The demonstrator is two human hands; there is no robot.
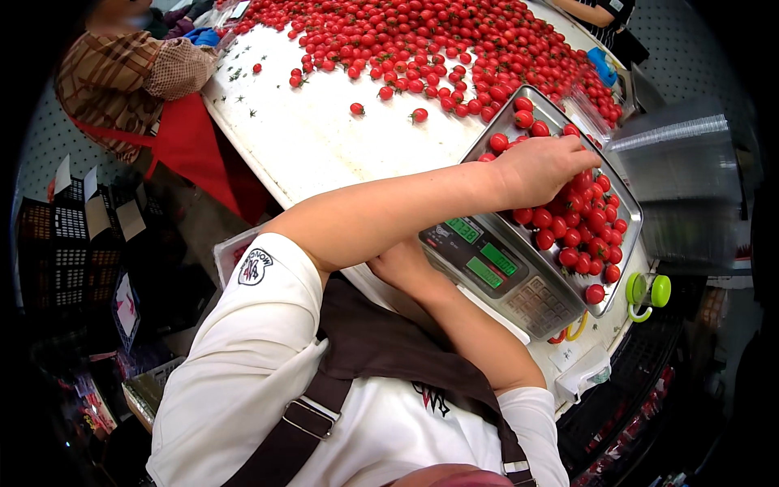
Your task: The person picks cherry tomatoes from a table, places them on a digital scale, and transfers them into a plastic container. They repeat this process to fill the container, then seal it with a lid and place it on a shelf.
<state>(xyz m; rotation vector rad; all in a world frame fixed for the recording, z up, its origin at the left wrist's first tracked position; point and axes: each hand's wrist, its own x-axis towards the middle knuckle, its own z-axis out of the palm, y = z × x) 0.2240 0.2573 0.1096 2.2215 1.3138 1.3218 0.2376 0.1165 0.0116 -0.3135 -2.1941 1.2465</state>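
While reaching across the scale tray (625,203), left hand (540,170) is cupping loosely over cherry tomatoes (580,227), fingers curled, touching them. Right hand (398,264) is sitting hidden under the forearm at 7 o'clock; grip unclear.

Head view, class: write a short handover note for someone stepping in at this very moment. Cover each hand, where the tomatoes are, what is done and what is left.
Left hand: reaches across onto the scale tray, fingers down among the cherry tomatoes on the tray; the grip itself is hidden.
Right hand: low at the near edge of the scale, mostly covered by the left forearm; it cannot be seen whether it holds anything.
Done: a pile of tomatoes lies on the tray.
Left: a large heap of loose tomatoes on the white table; a stack of clear plastic containers stands right of the scale.
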